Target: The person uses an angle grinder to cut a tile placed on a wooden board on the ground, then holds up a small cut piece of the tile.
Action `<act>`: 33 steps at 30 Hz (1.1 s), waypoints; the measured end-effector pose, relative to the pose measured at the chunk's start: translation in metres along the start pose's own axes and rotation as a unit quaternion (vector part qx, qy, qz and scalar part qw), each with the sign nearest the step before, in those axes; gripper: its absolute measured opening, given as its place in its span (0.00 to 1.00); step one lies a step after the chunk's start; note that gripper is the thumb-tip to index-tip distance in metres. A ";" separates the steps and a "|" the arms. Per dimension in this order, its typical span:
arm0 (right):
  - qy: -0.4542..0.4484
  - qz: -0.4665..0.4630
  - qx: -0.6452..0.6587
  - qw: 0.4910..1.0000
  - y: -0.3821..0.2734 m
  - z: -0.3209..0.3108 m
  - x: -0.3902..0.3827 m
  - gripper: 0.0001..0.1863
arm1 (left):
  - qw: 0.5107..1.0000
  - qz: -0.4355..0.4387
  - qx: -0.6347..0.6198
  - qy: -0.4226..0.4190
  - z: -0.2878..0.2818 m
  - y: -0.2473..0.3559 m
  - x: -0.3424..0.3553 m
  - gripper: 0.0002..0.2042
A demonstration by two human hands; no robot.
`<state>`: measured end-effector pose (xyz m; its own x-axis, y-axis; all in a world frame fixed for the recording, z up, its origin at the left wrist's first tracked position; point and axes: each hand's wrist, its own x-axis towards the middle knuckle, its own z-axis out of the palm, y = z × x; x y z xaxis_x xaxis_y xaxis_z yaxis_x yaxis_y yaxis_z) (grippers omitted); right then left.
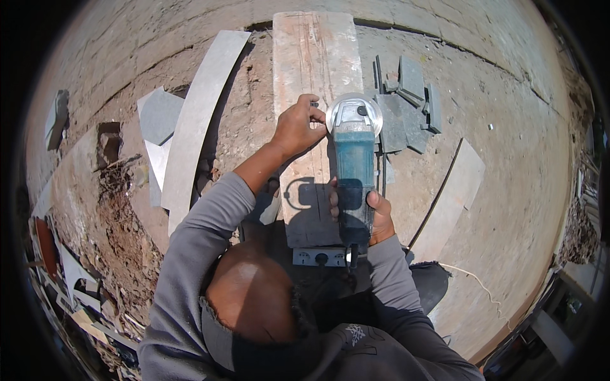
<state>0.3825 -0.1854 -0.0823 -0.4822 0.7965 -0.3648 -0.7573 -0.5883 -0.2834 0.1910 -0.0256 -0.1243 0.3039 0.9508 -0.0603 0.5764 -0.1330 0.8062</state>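
My right hand (382, 219) is wrapped round the dark rear body of a teal angle grinder (356, 155), which points away from me. Its round metal guard and disc (354, 105) lie over the long pale slab (316, 60) in front of me. My left hand (298, 129) is closed just left of the disc, thumb and fingertips beside its edge. A small dark bit shows between those fingers, too small to name. The grinder's shadow falls on the near part of the slab.
A socket strip (306, 257) with a plug sits at the slab's near end. Cut grey tile pieces (406, 111) are piled on the right, with a pale tile strip (448, 190) nearer. Long curved-looking tile strips (206, 120) lie left. A white cord (480, 286) runs at the lower right.
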 end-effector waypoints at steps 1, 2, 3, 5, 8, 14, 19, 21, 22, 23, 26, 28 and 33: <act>-0.001 -0.001 -0.001 1.000 0.000 0.000 0.001 0.42 | 1.000 0.000 0.000 0.001 0.000 0.000 0.000 0.31; -0.001 -0.001 -0.003 1.000 0.000 0.001 0.001 0.42 | 1.000 0.000 -0.001 0.001 0.000 -0.001 0.000 0.31; 0.000 0.000 -0.005 1.000 0.000 0.001 0.001 0.42 | 1.000 -0.001 -0.001 0.002 0.000 -0.002 0.000 0.31; 0.001 0.000 -0.007 1.000 0.000 0.002 0.001 0.42 | 1.000 0.007 0.002 0.006 0.000 -0.005 0.000 0.30; 0.002 0.001 -0.008 1.000 0.001 0.002 0.001 0.42 | 1.000 0.015 0.005 0.010 0.001 -0.006 0.000 0.30; -0.006 0.018 0.014 1.000 0.000 -0.006 0.000 0.44 | 1.000 0.012 -0.006 0.011 0.001 -0.004 -0.001 0.30; -0.002 0.001 0.011 1.000 0.000 0.001 -0.001 0.42 | 1.000 0.009 -0.002 0.012 0.000 -0.004 -0.001 0.31; -0.008 0.003 0.013 1.000 -0.001 0.001 -0.001 0.42 | 1.000 0.009 0.002 0.011 0.000 -0.002 0.000 0.31; -0.011 0.006 0.014 1.000 -0.001 0.001 -0.001 0.42 | 1.000 0.007 0.004 0.011 0.000 -0.003 0.000 0.31; -0.011 0.005 0.014 1.000 -0.001 0.002 -0.001 0.42 | 1.000 0.005 0.005 0.012 0.000 -0.003 -0.001 0.31; -0.008 0.011 0.013 1.000 -0.001 0.003 0.001 0.43 | 1.000 0.001 0.004 0.011 0.000 -0.002 -0.001 0.31; -0.002 0.024 0.010 1.000 -0.001 -0.004 0.001 0.46 | 1.000 0.000 0.002 0.010 0.000 -0.002 -0.001 0.32; -0.014 0.031 0.033 0.999 0.001 -0.008 0.001 0.46 | 0.999 0.020 -0.011 0.025 0.001 -0.003 -0.002 0.28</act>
<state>0.3848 -0.1860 -0.0899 -0.5401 0.7629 -0.3554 -0.7528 -0.6267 -0.2014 0.1894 -0.0271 -0.1268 0.2876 0.9577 0.0024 0.5467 -0.1663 0.8207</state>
